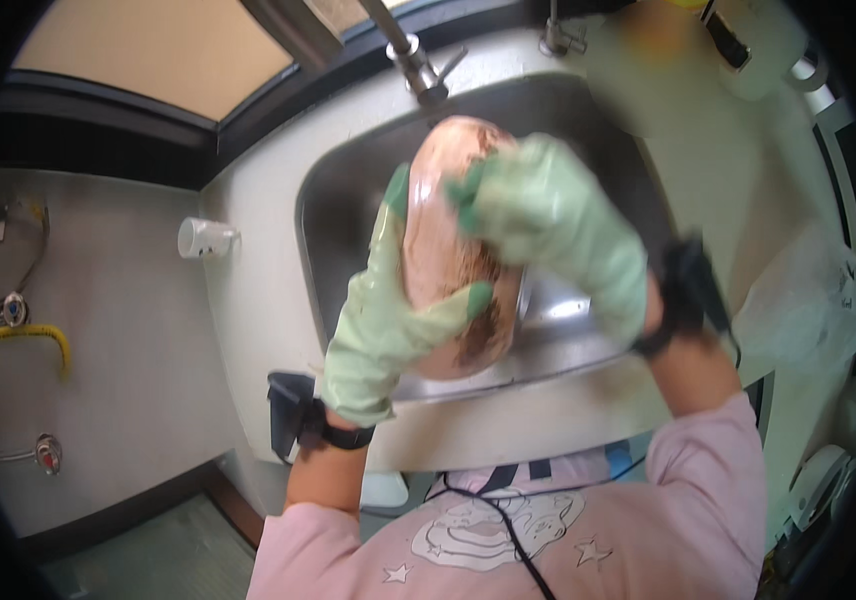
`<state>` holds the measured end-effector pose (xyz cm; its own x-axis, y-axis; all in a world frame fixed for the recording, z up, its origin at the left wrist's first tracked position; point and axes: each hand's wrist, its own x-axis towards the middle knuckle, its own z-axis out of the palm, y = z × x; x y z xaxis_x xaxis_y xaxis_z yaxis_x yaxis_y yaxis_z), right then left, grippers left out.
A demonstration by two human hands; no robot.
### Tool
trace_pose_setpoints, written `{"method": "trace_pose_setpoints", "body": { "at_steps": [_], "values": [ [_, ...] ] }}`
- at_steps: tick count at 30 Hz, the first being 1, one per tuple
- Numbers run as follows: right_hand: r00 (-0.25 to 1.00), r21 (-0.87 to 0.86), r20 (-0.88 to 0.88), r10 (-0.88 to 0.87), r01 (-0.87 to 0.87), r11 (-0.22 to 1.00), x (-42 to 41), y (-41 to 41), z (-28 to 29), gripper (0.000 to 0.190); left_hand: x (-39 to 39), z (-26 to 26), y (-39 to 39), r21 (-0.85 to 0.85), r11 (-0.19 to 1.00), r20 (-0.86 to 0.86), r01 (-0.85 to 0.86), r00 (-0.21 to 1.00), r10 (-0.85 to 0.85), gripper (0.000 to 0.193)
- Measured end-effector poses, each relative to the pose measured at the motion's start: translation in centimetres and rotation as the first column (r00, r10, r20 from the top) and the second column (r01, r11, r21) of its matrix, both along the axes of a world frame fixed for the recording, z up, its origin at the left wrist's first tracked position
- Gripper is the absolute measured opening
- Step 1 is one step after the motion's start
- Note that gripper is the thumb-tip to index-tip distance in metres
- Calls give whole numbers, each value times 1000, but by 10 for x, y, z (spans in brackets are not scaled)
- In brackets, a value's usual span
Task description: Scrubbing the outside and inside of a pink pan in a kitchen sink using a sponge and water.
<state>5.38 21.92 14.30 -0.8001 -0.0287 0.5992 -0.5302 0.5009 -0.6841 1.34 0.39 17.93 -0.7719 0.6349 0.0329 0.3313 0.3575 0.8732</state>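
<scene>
My left hand [390, 307], in a pale green rubber glove, holds a long, rounded, wet pinkish-tan object [439, 225], its thumb across the near part. Dark brown patches mark the object's right side; I cannot tell exactly what it is. My right hand [555, 210], gloved alike and blurred, has its darker green fingertips against the upper right of the object. Whether those fingers grip anything small is hidden. Both hands are over a stainless steel sink [349, 187]. The object is tilted slightly, its far end near the faucet.
A metal faucet [420, 71] rises behind the sink, with a smaller tap [561, 39] to its right. A translucent plastic cup [206, 238] lies at left on the pale countertop [263, 247]. A clear plastic bag [803, 300] is at right. Thin black cables hang before my shirt.
</scene>
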Motion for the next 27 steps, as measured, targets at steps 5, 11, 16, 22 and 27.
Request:
{"method": "trace_pose_setpoints", "body": {
  "at_steps": [5, 11, 16, 22, 27],
  "values": [
    [1000, -8, -14, -15, 15, 1000, -18, 17, 4, 19, 5, 13, 12, 68, 998, 147, -16, 989, 6, 105],
    [969, -173, 13, 246, -241, 955, -14, -5, 10, 21, -2, 15, -2, -80, 993, -46, 91, 994, -95, 108],
    [996, -28, -47, -80, 79, 996, -30, 8, -4, 17, -2, 2, 1, 25, 998, 34, 54, 998, -55, 107],
    [966, -85, 187, -178, 196, 977, -41, 21, -4, 14, 2, 14, -4, -27, 999, 67, -20, 998, 22, 106],
    [994, -58, -101, -42, 36, 998, -5, -29, 5, 16, 3, 8, -27, 20, 1000, 115, -2, 993, -1, 110]
  ]
}}
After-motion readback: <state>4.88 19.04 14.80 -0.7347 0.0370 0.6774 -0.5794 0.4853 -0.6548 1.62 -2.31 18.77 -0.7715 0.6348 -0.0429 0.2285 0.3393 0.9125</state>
